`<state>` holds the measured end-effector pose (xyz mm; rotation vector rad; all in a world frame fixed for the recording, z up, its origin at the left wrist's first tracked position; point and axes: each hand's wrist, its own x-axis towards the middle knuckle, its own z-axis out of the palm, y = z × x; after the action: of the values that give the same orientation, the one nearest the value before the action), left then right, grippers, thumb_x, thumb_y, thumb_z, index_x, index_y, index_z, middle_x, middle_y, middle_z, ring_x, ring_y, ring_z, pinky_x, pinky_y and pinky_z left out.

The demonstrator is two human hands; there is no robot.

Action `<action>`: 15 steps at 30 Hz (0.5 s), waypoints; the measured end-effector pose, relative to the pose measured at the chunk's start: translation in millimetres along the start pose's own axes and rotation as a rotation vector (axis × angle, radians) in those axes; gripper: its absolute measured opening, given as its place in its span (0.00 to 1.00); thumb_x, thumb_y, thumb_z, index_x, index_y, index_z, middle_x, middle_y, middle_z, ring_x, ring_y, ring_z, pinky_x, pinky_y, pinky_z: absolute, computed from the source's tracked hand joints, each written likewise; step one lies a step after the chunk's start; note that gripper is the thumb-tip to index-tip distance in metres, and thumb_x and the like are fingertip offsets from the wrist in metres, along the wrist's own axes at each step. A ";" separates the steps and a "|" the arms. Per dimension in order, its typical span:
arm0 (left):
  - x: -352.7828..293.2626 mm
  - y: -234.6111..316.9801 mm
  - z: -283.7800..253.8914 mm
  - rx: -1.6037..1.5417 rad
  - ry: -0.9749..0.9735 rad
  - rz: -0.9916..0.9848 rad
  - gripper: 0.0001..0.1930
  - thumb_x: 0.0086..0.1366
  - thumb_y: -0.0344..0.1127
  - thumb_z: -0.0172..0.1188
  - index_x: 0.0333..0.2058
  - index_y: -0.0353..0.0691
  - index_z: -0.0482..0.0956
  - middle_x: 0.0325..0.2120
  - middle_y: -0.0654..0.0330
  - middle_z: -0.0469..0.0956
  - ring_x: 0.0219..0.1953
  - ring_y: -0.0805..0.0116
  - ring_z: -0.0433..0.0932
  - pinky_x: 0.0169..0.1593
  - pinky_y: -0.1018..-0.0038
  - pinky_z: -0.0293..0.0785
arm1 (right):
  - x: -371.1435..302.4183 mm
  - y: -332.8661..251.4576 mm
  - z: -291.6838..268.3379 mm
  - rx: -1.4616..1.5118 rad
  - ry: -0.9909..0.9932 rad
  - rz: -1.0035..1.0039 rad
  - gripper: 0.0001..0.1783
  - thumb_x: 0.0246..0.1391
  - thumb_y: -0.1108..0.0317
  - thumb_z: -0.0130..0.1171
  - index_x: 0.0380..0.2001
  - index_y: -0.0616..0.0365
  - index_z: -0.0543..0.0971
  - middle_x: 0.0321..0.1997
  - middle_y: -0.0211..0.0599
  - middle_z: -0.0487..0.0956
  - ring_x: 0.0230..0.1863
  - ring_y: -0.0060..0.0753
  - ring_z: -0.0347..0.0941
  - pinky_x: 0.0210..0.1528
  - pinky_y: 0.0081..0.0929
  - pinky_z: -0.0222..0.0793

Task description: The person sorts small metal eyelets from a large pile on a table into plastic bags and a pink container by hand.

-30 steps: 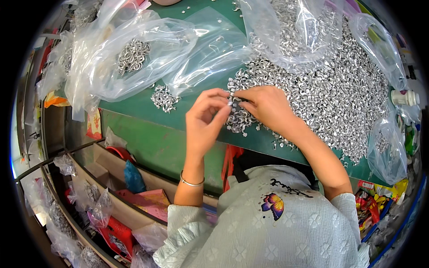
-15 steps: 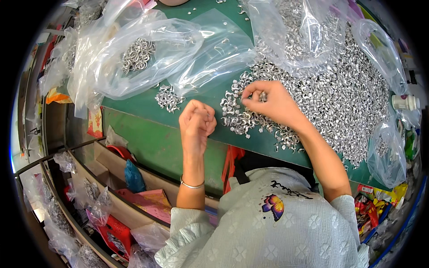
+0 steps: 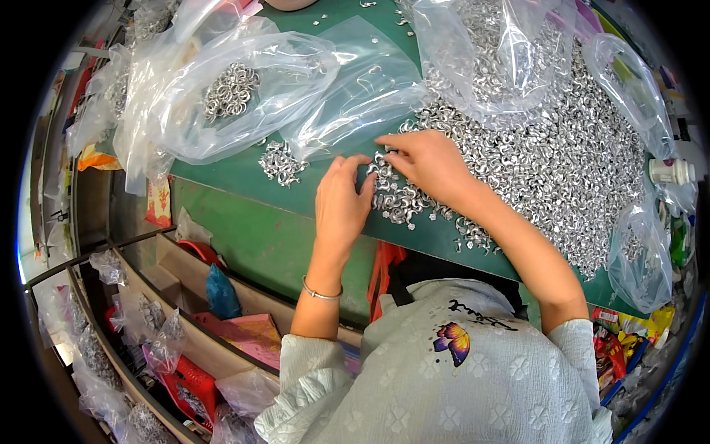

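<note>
Left hand (image 3: 342,198) and right hand (image 3: 435,167), both narrowly open, touch the left edge of the silver pieces (image 3: 404,204).

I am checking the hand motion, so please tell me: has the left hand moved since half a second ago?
Yes: the left hand has moved rightward, away from the small metal pile and toward the larger metal heap.

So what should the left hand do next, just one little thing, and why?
Maybe close the thumb and fingertips of the left hand on one of the silver pieces at the pile's left edge. I'd pick that because its thumb and fingers are apart, right beside that edge, where the pieces lie thinly spread and look easier to pick out singly.
</note>
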<state>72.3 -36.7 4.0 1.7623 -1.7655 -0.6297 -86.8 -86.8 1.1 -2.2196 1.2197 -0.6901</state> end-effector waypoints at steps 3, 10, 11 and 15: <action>3.7 -3.9 3.4 -0.001 0.020 -0.014 0.11 0.50 0.26 0.63 0.34 0.35 0.76 0.19 0.57 0.66 0.21 0.64 0.65 0.28 0.70 0.64 | 9.7 1.3 5.3 -0.260 -0.165 -0.112 0.10 0.44 0.71 0.57 0.33 0.55 0.77 0.26 0.41 0.78 0.32 0.47 0.76 0.30 0.39 0.71; 3.6 -16.3 4.9 -0.317 0.028 -0.111 0.07 0.54 0.27 0.62 0.32 0.33 0.76 0.18 0.67 0.67 0.20 0.75 0.64 0.27 0.76 0.64 | 2.9 10.8 -13.2 0.654 -0.103 0.231 0.06 0.49 0.70 0.57 0.32 0.59 0.75 0.17 0.30 0.72 0.17 0.26 0.67 0.19 0.24 0.60; 4.8 -19.1 1.5 -0.553 -0.054 -0.190 0.07 0.55 0.27 0.62 0.33 0.34 0.75 0.20 0.67 0.68 0.22 0.75 0.65 0.28 0.77 0.65 | -0.1 8.7 -25.1 0.941 -0.145 0.383 0.07 0.50 0.70 0.55 0.32 0.60 0.75 0.19 0.30 0.73 0.18 0.25 0.67 0.18 0.21 0.59; 3.5 -12.8 -10.0 -1.404 -0.165 -0.397 0.08 0.58 0.26 0.58 0.38 0.35 0.73 0.30 0.62 0.72 0.28 0.73 0.69 0.31 0.80 0.66 | -6.9 0.2 -41.4 1.652 -0.154 0.549 0.08 0.53 0.68 0.55 0.33 0.63 0.74 0.23 0.29 0.72 0.21 0.20 0.65 0.16 0.12 0.53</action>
<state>88.5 -39.9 2.8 0.9759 -0.5723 -1.6583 -116.9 -88.7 30.3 -0.5238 0.5986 -0.7841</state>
